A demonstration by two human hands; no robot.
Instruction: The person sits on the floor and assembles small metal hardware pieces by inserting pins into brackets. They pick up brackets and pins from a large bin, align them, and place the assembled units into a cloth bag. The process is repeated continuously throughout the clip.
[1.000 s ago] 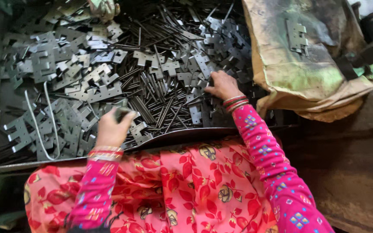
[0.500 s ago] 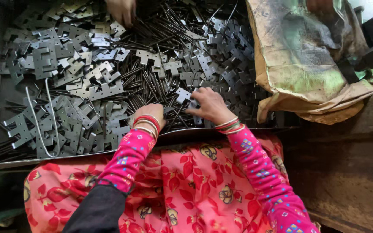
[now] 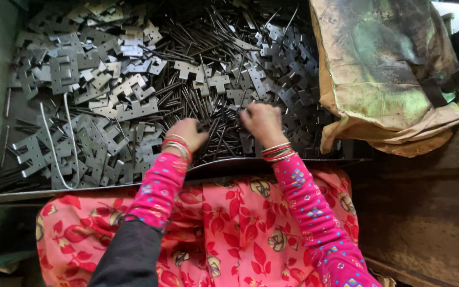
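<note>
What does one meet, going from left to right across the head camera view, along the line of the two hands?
Bent white wire loop → flat grey metal hinge plates → left hand → thin dark metal pins → right hand → stained yellowish sack.
</note>
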